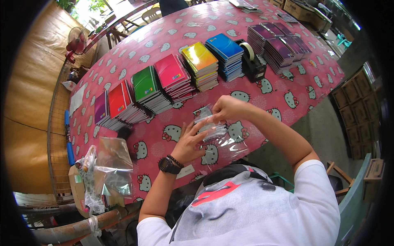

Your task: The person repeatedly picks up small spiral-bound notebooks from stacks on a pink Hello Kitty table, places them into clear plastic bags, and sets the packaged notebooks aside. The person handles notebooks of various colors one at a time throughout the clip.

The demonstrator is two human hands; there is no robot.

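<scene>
A small stack of white-edged notebooks (218, 132) lies in a clear plastic bag (234, 148) on the table in front of me. My left hand (189, 142) rests on the stack's left side, fingers spread, with a dark watch on the wrist. From the right, my right hand (228, 109) bends over the stack's far edge, its fingers pinched together at the plastic. Both hands' fingertips come close together above the bundle, and they hide part of it. Beyond it stand piles of spiral notebooks: purple, red (119, 101), green (144, 87), pink (172, 73), yellow (200, 57) and blue (224, 47).
A black tape dispenser (255, 67) stands beside the blue pile. Wrapped purple bundles (281, 49) are stacked at the far right. Flat clear plastic bags (115, 166) lie at the left edge of the pink patterned table (160, 117). A fan (76, 41) stands at far left.
</scene>
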